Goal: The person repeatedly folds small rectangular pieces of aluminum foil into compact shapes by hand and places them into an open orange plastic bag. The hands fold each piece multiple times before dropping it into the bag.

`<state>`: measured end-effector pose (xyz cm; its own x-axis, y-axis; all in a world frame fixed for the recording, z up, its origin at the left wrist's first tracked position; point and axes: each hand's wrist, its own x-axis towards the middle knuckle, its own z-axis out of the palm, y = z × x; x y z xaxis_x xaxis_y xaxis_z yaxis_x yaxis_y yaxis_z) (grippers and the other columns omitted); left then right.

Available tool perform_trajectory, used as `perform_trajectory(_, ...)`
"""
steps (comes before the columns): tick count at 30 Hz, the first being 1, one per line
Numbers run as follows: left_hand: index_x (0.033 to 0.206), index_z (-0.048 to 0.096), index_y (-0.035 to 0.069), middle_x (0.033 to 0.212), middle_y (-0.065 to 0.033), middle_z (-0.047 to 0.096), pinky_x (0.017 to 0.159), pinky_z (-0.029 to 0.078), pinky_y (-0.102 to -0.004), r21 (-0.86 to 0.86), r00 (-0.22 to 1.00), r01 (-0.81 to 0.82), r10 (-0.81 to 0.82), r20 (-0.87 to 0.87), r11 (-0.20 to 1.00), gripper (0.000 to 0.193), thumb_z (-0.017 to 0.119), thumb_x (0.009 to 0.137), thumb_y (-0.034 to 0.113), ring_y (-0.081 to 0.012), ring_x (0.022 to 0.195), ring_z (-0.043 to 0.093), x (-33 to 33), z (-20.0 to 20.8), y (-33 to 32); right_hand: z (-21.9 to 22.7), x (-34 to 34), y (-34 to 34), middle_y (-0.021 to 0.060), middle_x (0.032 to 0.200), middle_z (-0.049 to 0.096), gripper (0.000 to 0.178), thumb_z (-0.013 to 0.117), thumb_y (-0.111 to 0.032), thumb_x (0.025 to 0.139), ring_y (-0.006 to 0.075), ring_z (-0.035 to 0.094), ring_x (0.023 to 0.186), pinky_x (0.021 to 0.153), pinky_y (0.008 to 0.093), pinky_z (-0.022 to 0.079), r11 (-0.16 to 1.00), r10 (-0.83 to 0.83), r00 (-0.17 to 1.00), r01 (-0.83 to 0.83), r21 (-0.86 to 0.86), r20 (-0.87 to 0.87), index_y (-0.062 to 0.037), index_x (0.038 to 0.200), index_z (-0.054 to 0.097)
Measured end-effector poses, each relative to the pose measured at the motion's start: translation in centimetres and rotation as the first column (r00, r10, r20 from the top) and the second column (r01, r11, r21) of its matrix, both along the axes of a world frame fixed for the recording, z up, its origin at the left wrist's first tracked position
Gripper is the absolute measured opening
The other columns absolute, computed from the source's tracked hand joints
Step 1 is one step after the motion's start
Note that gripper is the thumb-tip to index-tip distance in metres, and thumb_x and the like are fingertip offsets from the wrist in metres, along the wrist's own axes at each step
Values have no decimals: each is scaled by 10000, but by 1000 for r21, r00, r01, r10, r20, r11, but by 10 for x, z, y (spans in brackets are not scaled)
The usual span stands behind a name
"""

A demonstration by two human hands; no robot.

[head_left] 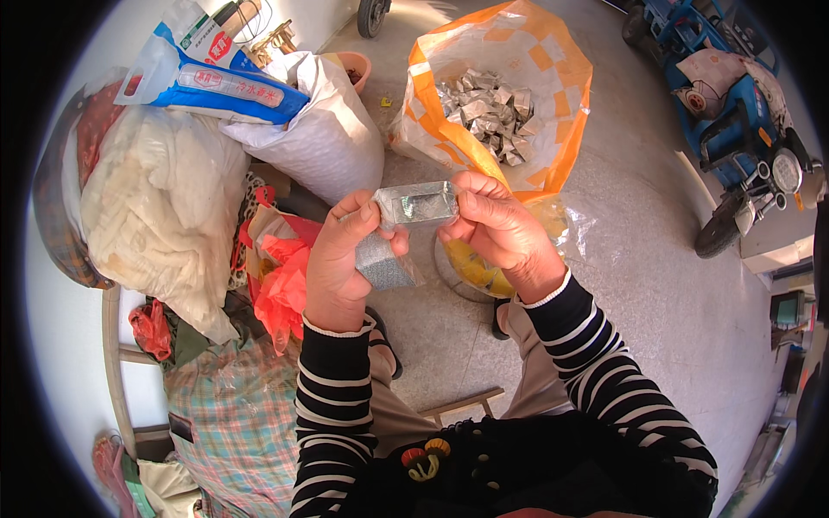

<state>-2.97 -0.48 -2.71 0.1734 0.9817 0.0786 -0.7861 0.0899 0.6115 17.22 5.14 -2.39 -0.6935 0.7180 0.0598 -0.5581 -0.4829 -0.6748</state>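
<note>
Between my two hands is a folded piece of silver foil paper (419, 205), shaped like a small shiny oblong box. My left hand (350, 233) pinches its left end. The right end is gripped by the thumb and fingers of my right hand (501, 226). Just below, partly behind my left fingers, lies a stack of silver-grey sheets (384, 264). Beyond my hands stands an open orange-and-white plastic bag (561, 147) with many folded silver foil pieces (492, 112) inside.
A full white sack (332, 129) stands at the far left, with a blue-and-white bag (233, 86) on it. Red plastic (283, 285) and plaid cloth (237, 414) lie at my left. A round yellow-patterned item (475, 269) sits below my right hand. A blue electric vehicle (734, 129) is parked far right.
</note>
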Motion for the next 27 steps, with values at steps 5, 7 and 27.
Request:
perform_trajectory(5, 1026, 601, -1, 799, -85, 621, 646, 520, -313, -45, 998, -67, 67, -20, 997, 230, 651, 875, 165, -190, 686, 617, -1, 0, 4, 20, 6, -6, 27, 834, 641, 122, 733, -107, 819, 116, 586, 740, 694, 255, 469, 848, -249, 964, 170, 503, 93, -48, 858, 633)
perform_trajectory(7, 1111, 586, -8, 853, -91, 639, 662, 529, -320, -64, 992, -124, 126, 25, 990, 271, 633, 874, 115, -187, 709, 624, -3, 0, 7, 32, 18, -2, 38, 834, 630, 173, 765, -55, 772, 137, 583, 777, 711, 270, 462, 420, -556, 827, 192, 887, 85, -18, 869, 627)
perform_trajectory(27, 1089, 582, 17, 929, -103, 646, 749, 545, -373, -179, 976, -181, 200, 91, 967, 238, 565, 854, -18, -215, 809, 634, -2, 5, 6, 15, -14, -9, -12, 883, 639, 133, 711, -4, 799, 74, 577, 855, 814, 242, 464, 953, -53, 907, -79, 294, 417, -31, 916, 656)
